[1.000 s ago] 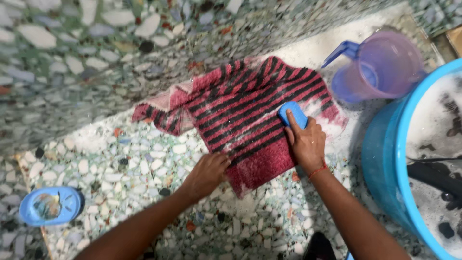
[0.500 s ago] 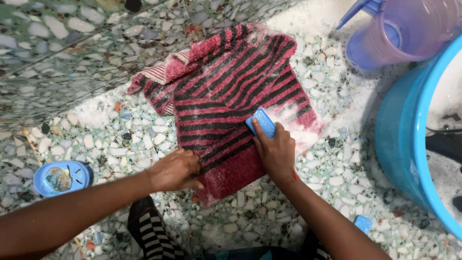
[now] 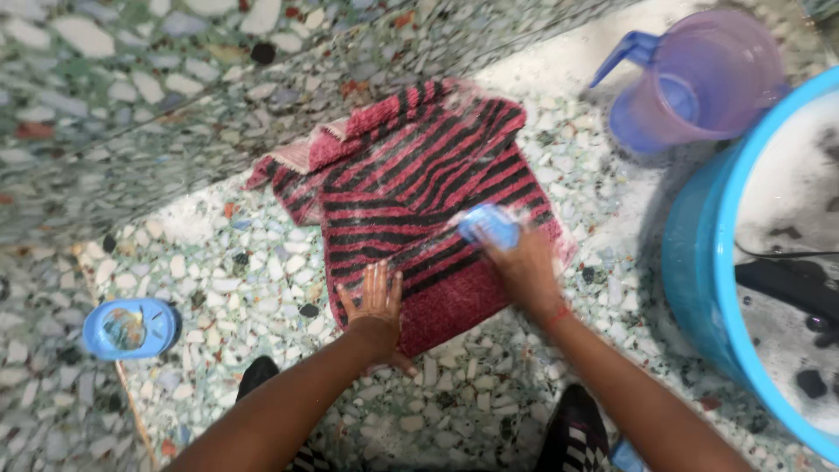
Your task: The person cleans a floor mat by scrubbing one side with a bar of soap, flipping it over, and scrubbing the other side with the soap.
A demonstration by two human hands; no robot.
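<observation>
A red and black striped towel (image 3: 411,183) lies spread on the speckled stone floor, wet with suds. My left hand (image 3: 376,306) presses flat on its near left edge, fingers spread. My right hand (image 3: 524,267), blurred by motion, grips a blue scrubbing brush (image 3: 491,224) against the towel's right side.
A large blue tub (image 3: 699,262) of soapy water with dark clothes stands at the right. A translucent purple jug (image 3: 699,79) sits behind it. A blue soap dish (image 3: 129,328) rests on the floor at left. A speckled wall (image 3: 175,87) rises just beyond the towel.
My left hand opened from a fist to a flat palm on the towel. My right hand keeps scrubbing with the brush, now blurred, and has shifted slightly right.
</observation>
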